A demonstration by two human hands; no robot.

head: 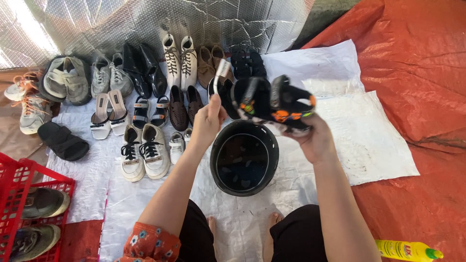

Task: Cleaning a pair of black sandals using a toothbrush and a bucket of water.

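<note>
- Right hand (314, 140) closed around a black sandal with orange patterned straps (279, 103), held up above the basin, sole side facing the camera.
- Left hand (208, 121) fisted on a white-handled brush (222, 73), bristle end up, just at 9 o'clock of the sandal; can't tell if the bristles touch it.
- Black basin of dark water (244, 157) sits at 6 o'clock of the sandal, on the white woven sheet (369, 140), between the knees.
- Rows of shoes at 10–12 o'clock: white sneakers (144, 153), white high-tops (179, 60), black boots (144, 70), brown flats (187, 104).
- Red crate (19, 189) with worn shoes at 8 o'clock; yellow detergent bottle (407, 250) at 4 o'clock on the orange tarp (417, 63).
- Risk: the sandal is pinched at one end only, so hard scrubbing could twist it loose into the basin and splash.
- Risk: flicked dirty water may spot the white sneakers close by.
- Risk: a knee could tip the basin.
</note>
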